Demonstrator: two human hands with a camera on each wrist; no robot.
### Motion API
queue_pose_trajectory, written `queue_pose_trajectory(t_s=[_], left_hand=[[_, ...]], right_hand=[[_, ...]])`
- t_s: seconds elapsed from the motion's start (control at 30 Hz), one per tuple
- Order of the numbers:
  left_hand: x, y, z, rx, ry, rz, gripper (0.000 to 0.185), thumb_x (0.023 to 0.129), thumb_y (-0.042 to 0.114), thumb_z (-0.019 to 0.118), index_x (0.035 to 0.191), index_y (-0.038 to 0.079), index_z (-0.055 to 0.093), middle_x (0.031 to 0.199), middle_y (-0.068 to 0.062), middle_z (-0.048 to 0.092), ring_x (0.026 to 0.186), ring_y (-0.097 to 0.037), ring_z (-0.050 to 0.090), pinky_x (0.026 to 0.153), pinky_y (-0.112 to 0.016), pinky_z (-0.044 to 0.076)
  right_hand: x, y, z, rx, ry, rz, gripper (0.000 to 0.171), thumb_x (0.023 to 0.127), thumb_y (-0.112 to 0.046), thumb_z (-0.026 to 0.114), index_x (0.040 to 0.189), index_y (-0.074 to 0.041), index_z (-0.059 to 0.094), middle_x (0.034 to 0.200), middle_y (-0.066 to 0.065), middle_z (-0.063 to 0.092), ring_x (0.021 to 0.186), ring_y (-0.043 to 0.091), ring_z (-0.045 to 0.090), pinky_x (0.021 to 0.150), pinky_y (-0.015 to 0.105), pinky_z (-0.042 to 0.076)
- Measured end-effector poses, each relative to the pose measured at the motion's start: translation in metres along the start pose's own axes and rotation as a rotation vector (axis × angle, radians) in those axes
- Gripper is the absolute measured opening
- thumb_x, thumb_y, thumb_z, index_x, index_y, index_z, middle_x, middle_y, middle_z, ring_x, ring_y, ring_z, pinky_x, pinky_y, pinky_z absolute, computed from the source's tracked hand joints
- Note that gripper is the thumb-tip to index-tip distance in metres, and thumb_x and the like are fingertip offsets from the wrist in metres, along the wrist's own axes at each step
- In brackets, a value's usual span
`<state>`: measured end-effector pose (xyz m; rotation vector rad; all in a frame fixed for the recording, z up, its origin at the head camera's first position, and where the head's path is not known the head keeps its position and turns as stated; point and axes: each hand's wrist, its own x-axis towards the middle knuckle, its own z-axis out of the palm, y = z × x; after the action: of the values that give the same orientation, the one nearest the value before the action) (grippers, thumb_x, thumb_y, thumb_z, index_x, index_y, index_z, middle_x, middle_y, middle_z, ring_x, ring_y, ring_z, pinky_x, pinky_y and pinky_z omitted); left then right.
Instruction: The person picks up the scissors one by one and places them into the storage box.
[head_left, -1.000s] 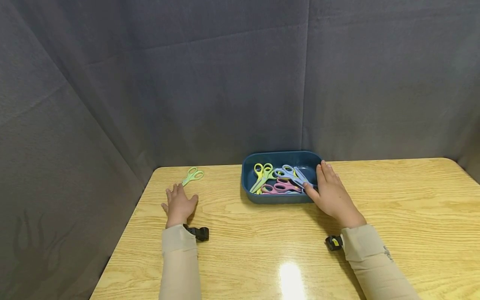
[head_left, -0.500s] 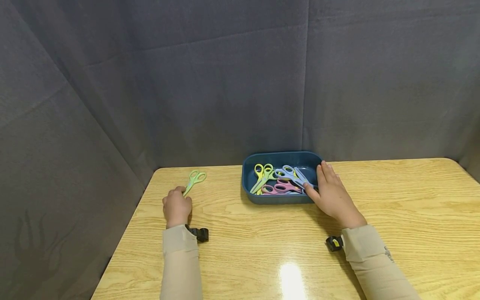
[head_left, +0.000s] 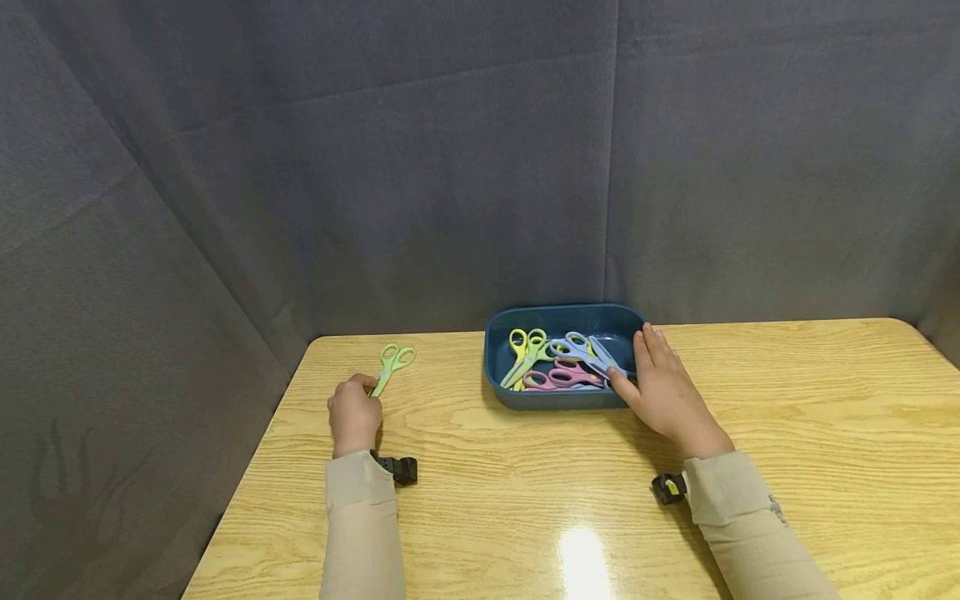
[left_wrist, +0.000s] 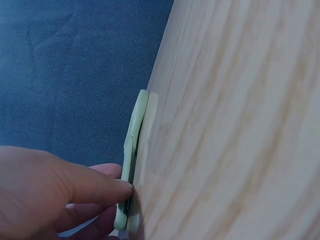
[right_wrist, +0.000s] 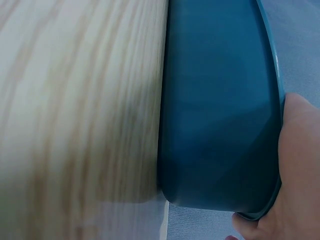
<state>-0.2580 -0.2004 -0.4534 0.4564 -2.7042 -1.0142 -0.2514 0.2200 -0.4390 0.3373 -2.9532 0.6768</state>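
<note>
several scissors [head_left: 558, 362] already in the blue tray [head_left: 562, 398]. left hand [head_left: 354, 412] pinching green scissors [head_left: 392, 364] on the table [head_left: 525, 492], not yet binned. right hand [head_left: 663, 392] flat-fingered, bracing the tray rim.

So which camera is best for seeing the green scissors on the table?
The head view: it shows the whole green scissors, with the left hand pinching the blade end. The left wrist view shows them only edge-on. The right wrist view shows none of them.
</note>
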Motion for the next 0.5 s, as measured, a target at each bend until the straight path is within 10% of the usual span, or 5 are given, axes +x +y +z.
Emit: queue_pose_trajectory(t_s=[0.5], left_hand=[[0.0007,0.0032,0.0044,-0.025,-0.04,0.057,0.041,0.092,-0.016,0.049,0.129,-0.009,0.063,0.116,-0.026,0.065,0.103,-0.044,0.06,0.088,-0.051,0.05]], right_hand=[[-0.0002,-0.0002,0.0003,-0.001,-0.002,0.007,0.085,0.105,-0.047,0.044,0.153,0.017,0.016,0.164,0.034,0.006,0.151,0.05,0.007,0.121,0.061,0.011]])
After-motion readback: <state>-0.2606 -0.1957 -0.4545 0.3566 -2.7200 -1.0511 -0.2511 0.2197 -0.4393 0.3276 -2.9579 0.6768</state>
